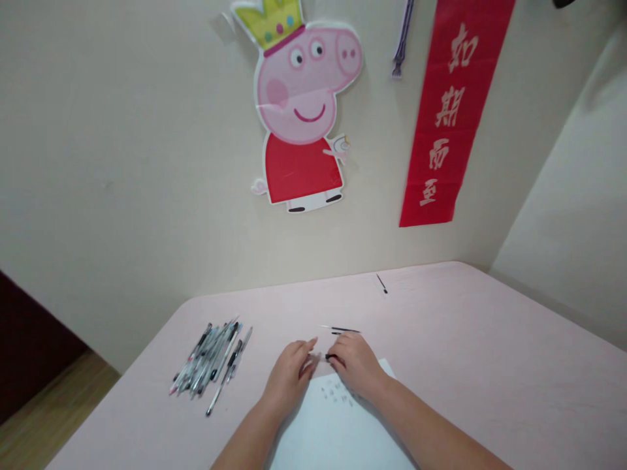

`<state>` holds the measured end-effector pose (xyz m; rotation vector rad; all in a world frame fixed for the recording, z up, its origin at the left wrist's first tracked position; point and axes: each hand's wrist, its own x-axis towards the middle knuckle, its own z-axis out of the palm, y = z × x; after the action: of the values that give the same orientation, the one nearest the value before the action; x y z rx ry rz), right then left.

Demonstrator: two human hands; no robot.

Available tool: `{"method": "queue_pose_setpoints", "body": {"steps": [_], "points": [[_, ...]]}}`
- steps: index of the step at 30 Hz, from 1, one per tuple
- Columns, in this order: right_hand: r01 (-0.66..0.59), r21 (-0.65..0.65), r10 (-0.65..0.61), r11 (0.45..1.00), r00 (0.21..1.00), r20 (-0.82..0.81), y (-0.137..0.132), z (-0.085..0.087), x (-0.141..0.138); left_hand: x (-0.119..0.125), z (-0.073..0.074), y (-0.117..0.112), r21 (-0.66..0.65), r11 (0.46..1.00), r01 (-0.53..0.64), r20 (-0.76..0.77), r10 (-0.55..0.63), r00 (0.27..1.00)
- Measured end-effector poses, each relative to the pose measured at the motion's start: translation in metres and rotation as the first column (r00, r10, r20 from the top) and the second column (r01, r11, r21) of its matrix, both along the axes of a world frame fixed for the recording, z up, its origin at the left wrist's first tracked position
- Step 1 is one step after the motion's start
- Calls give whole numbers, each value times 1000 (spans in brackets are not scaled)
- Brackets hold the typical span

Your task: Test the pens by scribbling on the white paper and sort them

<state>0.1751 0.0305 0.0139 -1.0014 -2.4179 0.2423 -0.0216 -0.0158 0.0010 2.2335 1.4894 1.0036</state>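
Note:
My left hand (pixel 292 369) and my right hand (pixel 355 362) meet over the top edge of a white sheet of paper (pixel 337 431) with small scribbles on it. Between the two hands I pinch a small pen part (pixel 323 356), clear on the left side and black at the right fingers. A thin pen refill (pixel 340 329) lies on the pink table (pixel 490 365) just beyond my right hand. A pile of several pens (pixel 213 359) lies to the left of my left hand.
A small black pen piece (pixel 382 284) lies near the table's far edge by the wall. The wall carries a cartoon pig cutout (pixel 304 111) and a red banner (pixel 453 111). Wooden floor (pixel 44 418) shows at the left.

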Motion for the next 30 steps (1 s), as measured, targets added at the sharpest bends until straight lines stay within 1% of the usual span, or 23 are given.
{"method": "queue_pose_setpoints", "body": {"steps": [3,7,12,14,16,20,23,27,30], "points": [[104,-13,-103,995,994,37,3,-1,15,-3,5,0,22,999,-37,-14,37,999],[229,0,-228,974,972,58,6,-1,30,-4,7,1,35,997,-65,-22,66,998],[265,15,-265,964,964,31,8,2,31,-1,9,-1,29,998,-62,-11,63,998],[247,23,-247,969,969,4,10,3,28,-1,10,-1,9,999,-50,-6,50,999],[200,26,-200,979,980,-8,15,2,26,0,11,-2,-17,999,-34,1,34,999],[61,-8,-60,998,997,47,27,-4,20,0,13,-1,-62,998,-10,22,11,1000],[-29,-36,32,999,996,82,33,-9,17,0,14,-2,-79,997,-6,33,9,999],[-43,-79,49,996,996,70,36,-10,13,0,16,-2,-92,996,-6,38,10,999],[-39,-88,46,995,996,75,36,-8,12,0,16,-2,-95,995,-12,39,16,999]]}}
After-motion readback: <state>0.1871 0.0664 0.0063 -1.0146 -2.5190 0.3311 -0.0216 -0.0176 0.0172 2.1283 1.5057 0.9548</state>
